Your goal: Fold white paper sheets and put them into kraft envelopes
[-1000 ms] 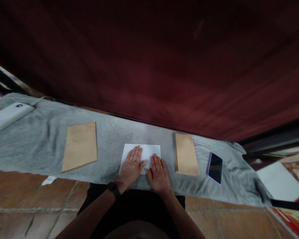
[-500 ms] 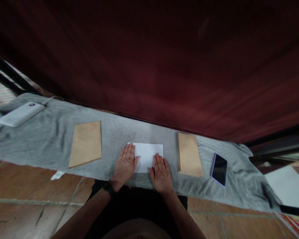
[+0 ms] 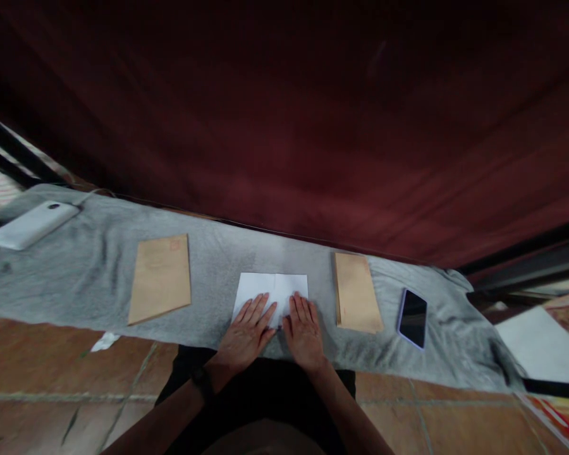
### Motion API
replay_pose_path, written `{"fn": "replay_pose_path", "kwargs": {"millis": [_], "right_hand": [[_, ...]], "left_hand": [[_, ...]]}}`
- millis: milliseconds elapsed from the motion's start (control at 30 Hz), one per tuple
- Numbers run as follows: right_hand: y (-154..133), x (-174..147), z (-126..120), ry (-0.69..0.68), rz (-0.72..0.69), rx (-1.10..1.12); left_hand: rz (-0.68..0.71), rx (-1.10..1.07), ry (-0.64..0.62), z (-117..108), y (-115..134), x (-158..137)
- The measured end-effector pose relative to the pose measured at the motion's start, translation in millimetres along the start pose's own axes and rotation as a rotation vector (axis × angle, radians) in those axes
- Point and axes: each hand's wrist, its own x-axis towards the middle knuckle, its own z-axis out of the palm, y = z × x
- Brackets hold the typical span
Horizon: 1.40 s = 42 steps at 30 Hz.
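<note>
A white sheet of paper with a crease down its middle lies flat on the grey cloth. My left hand rests on the paper's lower left part, fingers stretched out and pointing up and to the right. Over the lower right part lies my right hand, its fingers extended and flat. Both hands press on the sheet and grip nothing. They cover its near corners. To the left is a brown envelope stack, and a second stack of brown envelopes lies to the right.
A phone with a purple edge lies right of the envelopes. At the far left is a white device with a cable. The grey cloth covers a narrow surface against a dark red backdrop. Tiled floor shows below.
My left hand has slid down and toward the middle of the paper, baring its upper left part. My right hand stays on the right side. The view has shifted slightly.
</note>
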Motion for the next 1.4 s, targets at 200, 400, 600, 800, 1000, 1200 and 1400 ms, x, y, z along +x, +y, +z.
{"fn": "replay_pose_path", "kwargs": {"millis": [200,400,600,800,1000,1200,1400], "right_hand": [[-29,-1,6,-0.028,-0.074,0.087],[-15,-10,9,0.014,-0.073,0.029],[0,-18,4,0.049,-0.044,-0.029],[9,-24,0,0.064,-0.025,-0.036],[15,-26,-5,0.060,0.000,-0.029],[-5,-9,-9,0.018,-0.025,0.058],[-13,-13,-3,0.019,-0.109,0.080]], "left_hand": [[0.018,0.039,-0.032,5,-3,-3],[0.049,0.027,0.005,4,-5,-2],[0.105,-0.012,0.026,-3,-7,-1],[0.185,0.003,-0.012,-4,-13,-2],[0.209,0.026,0.002,-6,-14,-2],[0.225,0.010,-0.009,-6,-14,-1],[0.252,0.001,-0.016,-9,-19,-4]]}}
